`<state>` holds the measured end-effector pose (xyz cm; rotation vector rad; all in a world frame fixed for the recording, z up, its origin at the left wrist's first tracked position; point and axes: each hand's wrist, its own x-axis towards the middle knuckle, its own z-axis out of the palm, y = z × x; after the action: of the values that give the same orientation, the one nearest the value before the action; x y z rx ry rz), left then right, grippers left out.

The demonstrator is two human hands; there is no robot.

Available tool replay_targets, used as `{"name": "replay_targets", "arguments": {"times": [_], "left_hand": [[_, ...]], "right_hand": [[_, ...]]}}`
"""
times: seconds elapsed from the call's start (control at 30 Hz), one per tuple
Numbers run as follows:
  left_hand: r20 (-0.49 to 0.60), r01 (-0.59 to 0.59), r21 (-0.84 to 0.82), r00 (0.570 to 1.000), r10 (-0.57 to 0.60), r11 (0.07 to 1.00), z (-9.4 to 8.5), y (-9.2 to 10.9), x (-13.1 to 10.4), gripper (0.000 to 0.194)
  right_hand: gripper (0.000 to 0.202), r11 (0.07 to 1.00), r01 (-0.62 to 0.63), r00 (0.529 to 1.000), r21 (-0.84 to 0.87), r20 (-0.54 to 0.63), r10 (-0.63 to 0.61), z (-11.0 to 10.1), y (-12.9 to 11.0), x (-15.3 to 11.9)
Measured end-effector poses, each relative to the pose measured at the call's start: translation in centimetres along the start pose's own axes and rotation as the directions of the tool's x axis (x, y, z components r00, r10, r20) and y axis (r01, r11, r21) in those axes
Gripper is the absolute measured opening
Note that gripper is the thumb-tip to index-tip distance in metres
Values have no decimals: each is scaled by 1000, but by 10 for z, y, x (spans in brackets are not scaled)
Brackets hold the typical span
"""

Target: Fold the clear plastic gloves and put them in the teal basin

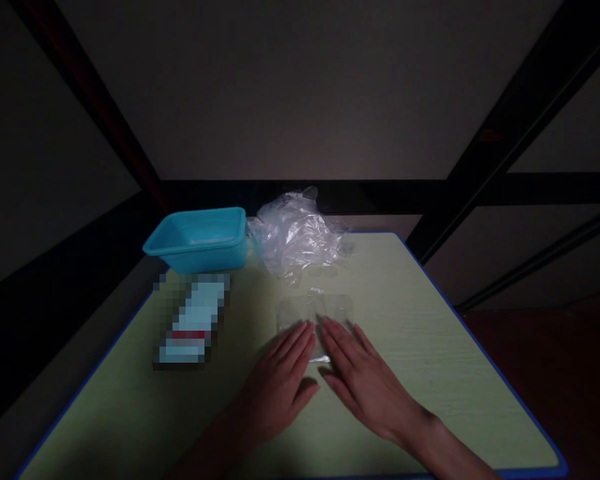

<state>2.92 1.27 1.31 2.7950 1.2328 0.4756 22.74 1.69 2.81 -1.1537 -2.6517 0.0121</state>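
Your left hand (pixel 279 380) and right hand (pixel 370 383) lie flat, fingers extended, gripping nothing, over a clear plastic bag (pixel 305 308) seemingly mostly smoothed on the table (pixel 405 300), the plastic heap (pixel 300 233) beyond unflattened.

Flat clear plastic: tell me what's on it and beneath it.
On the flat clear plastic: fingers of the left hand and right hand, over its near part. Beneath it, the pale tabletop shows through; the area under the fingers is covered.
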Motion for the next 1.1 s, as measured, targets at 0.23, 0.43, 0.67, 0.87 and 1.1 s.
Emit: {"name": "replay_targets", "arguments": {"times": [0.23, 0.43, 0.67, 0.87, 1.1], "left_hand": [[136, -9, -16, 991, 12, 1000, -3, -8, 1, 68], [172, 13, 1, 985, -13, 1000, -5, -11, 3, 71], [141, 60, 19, 988, -62, 998, -6, -25, -6, 70], [109, 66, 7, 992, -66, 998, -8, -35, -14, 73], [33, 74, -7, 997, -74, 997, -13, -43, -26, 83]], "right_hand": [[66, 999, -44, 999, 2, 21, 44, 14, 5, -12], [72, 996, -57, 998, -63, -7, 56, 16, 5, -16], [74, 993, -81, 997, -82, -22, 80, 17, 6, -19], [77, 994, -82, 996, -67, -37, 80, 15, 12, -27], [79, 997, -78, 997, 20, -24, 78, 0, 17, -30]]}}
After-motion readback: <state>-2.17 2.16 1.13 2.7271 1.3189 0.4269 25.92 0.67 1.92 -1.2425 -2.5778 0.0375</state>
